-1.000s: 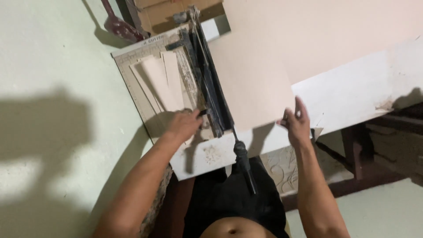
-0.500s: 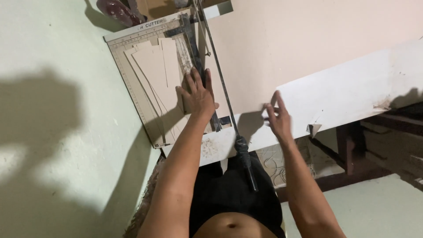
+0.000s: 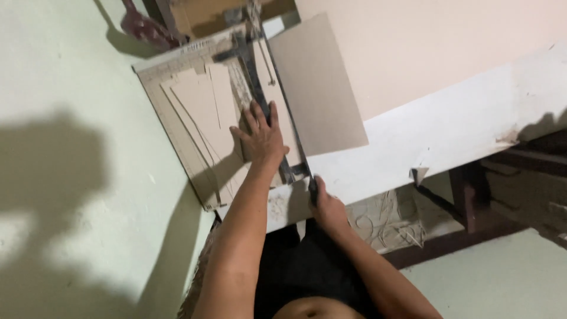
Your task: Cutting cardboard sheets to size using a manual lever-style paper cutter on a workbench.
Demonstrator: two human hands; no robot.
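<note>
One tan card sheet (image 3: pixel 316 88) under paper cutter (image 3: pixel 177 77); left hand (image 3: pixel 263 136) flat, right hand (image 3: pixel 328 207) gripping handle (image 3: pixel 312 190).

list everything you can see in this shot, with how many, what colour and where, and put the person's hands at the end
Flat guillotine paper cutter: one, beige base with black blade arm, on the table's left end.
Large tan cardboard sheet: one, lying across the cutter's blade edge, to its right.
Narrow tan cardboard strips: several, stacked on the cutter base.
White tabletop: one, centre to right.
Dark wooden table frame: one, under the tabletop.
Left hand: spread flat, pressing down on the cutter.
Right hand: gripping the black blade handle.
</note>
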